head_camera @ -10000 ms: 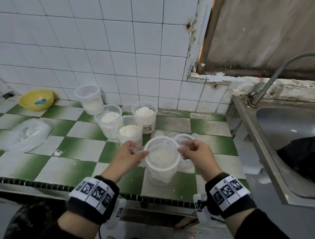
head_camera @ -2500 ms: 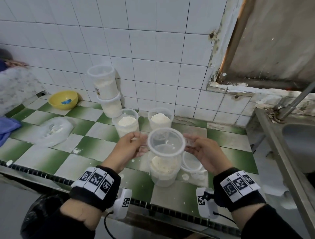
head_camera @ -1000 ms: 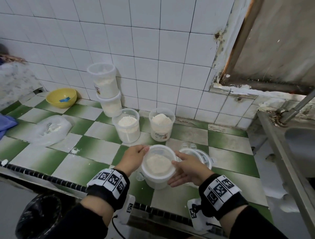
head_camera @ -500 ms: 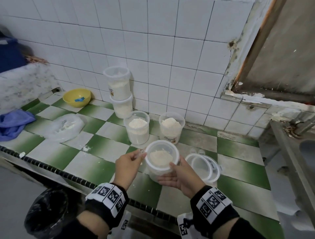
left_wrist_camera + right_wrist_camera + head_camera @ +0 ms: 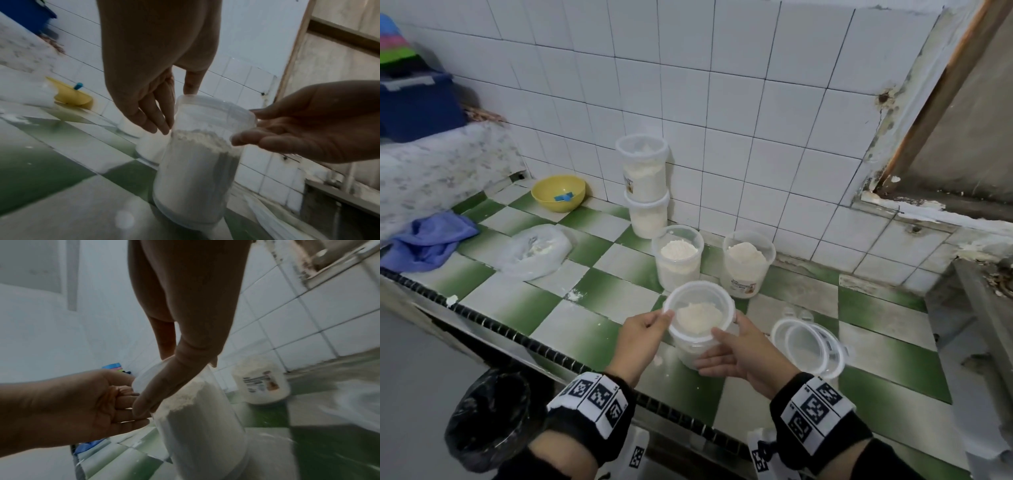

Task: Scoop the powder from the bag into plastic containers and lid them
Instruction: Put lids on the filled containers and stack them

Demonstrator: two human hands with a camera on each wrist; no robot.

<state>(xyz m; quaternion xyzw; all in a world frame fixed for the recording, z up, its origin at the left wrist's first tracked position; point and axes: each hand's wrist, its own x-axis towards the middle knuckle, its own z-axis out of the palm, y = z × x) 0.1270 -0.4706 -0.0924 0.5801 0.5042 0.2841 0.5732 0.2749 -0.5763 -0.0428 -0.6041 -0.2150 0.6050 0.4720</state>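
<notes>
A clear plastic container (image 5: 690, 353) half full of white powder stands near the counter's front edge with a translucent lid (image 5: 698, 317) lying on its mouth. My left hand (image 5: 654, 329) is at its left, thumb on the lid's rim, fingers against the wall. My right hand (image 5: 719, 349) is at its right, fingers stretched along the side, thumb on the rim. The left wrist view shows the container (image 5: 195, 170) between my left fingers (image 5: 152, 120) and my right hand (image 5: 287, 129). The near-flat powder bag (image 5: 534, 250) lies at the left.
Two unlidded powder-filled containers (image 5: 678, 255) (image 5: 746, 260) stand just behind. Two lidded ones (image 5: 645, 192) are stacked at the wall. Spare lids (image 5: 808, 346) lie to the right. A yellow bowl (image 5: 558, 192), a blue cloth (image 5: 428, 240) and a floor bin (image 5: 486, 414) are at the left.
The lid, held above the container 2.5 s ago, has come down onto its mouth. Both hands have dropped to the rim, and the view has swung left.
</notes>
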